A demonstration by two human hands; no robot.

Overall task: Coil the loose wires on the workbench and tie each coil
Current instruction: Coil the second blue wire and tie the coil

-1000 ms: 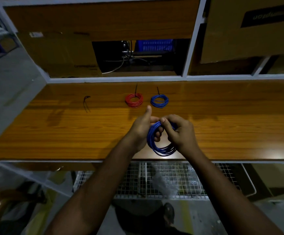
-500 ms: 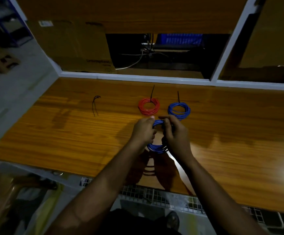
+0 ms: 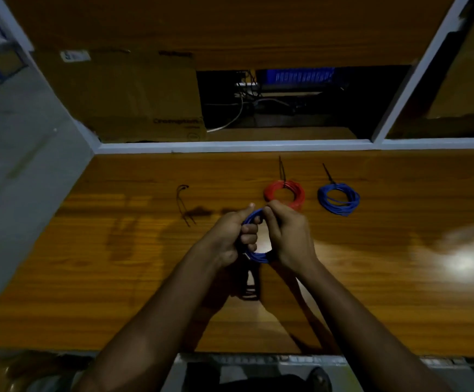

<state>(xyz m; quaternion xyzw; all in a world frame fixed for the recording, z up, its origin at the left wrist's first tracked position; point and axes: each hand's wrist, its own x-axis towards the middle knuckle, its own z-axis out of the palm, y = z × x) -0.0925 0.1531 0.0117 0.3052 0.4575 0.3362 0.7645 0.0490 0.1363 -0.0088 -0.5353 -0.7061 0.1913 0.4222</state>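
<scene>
While both hands work above the tabletop (image 3: 399, 278), a loose black tie (image 3: 184, 205) lies well left of the held blue coil (image 3: 254, 244). Left hand (image 3: 230, 239) grips the coil's left side, fingers curled thru it; right hand (image 3: 288, 236) pinches its top/right. Tie is nearer the left hand, long axis running away from the person. Red coil (image 3: 284, 193) & second blue coil (image 3: 339, 198), both tied, lie beyond the held coil, to its right.

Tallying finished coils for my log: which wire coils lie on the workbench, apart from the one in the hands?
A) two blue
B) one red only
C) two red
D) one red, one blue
D: a red coil and a blue coil lie side by side on the workbench, each with a black tie sticking up.
</scene>
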